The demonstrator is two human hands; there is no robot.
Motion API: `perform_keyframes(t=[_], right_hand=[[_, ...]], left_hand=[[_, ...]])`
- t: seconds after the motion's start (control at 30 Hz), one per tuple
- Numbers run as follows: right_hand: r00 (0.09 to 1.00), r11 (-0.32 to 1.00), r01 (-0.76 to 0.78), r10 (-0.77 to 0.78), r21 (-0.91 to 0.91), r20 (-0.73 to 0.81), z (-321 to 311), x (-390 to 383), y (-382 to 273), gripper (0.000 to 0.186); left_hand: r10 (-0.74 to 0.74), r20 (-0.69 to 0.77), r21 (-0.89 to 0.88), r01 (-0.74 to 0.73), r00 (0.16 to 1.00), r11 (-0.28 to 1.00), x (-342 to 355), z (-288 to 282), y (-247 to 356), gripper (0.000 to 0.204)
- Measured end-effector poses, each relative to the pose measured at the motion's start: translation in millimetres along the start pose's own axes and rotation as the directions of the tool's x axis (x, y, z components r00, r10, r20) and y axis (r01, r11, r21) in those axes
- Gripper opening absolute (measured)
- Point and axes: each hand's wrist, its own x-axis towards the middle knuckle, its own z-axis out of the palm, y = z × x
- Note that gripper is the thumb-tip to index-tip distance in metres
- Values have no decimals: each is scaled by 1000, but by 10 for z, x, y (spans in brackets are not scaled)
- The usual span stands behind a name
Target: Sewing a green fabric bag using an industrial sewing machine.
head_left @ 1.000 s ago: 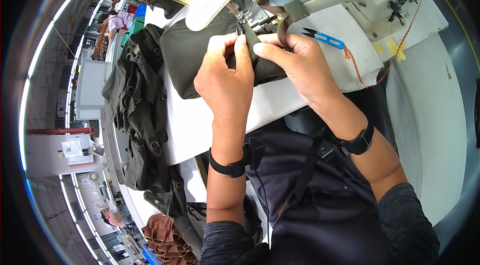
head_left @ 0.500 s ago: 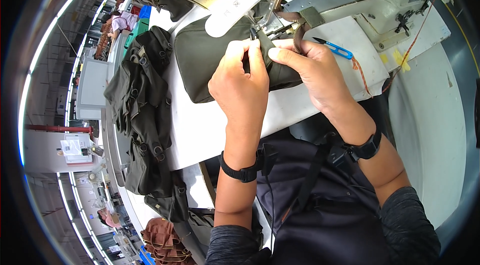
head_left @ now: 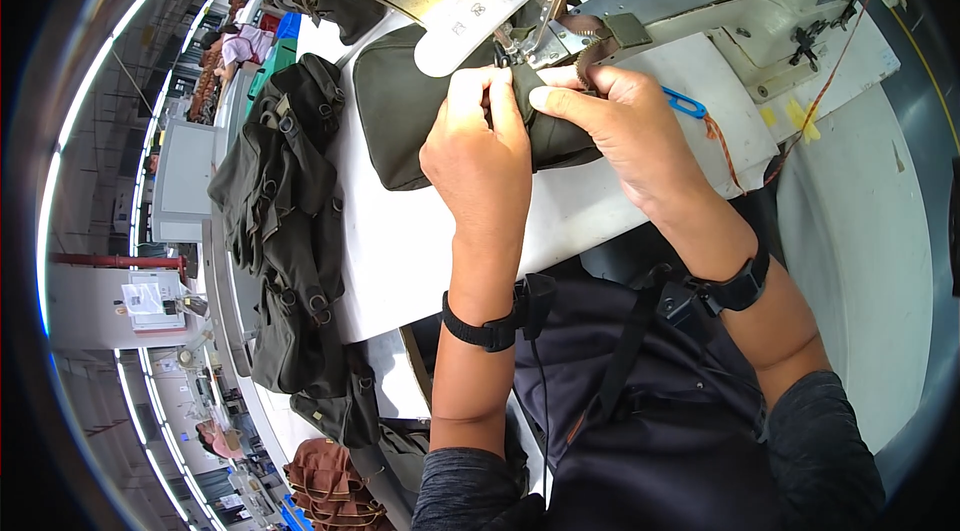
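Observation:
A dark olive fabric bag piece lies on the white sewing table, its upper edge under the sewing machine's head. My left hand is closed in a pinch at a small black zipper pull near the needle area. To its right, my right hand pinches the olive fabric edge between thumb and fingers. A brown zipper tape with visible teeth curls up just beyond the right fingers. Blue thread snips lie beside my right hand, their blade hidden behind it.
The sewing machine's white guard overhangs the fabric. A pile of olive bags with metal rings lines the table's left side. Brown bags sit at lower left. An orange cord trails from the snips. Another person is far left.
Both hands and the olive piece have shifted slightly away from me, toward the machine. My right hand now covers the snips' blade.

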Motion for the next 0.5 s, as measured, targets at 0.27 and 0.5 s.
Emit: perform_keyframes(t=[0.27, 0.5], right_hand=[[997, 991, 73, -74, -109, -8, -61, 20, 55, 23], [959, 960, 223, -185, -170, 215, -221, -19, 127, 27]], left_hand=[[50, 72, 31, -52, 996, 998, 106, -106, -72, 10], [433, 335, 157, -502, 837, 850, -243, -471, 53, 56]])
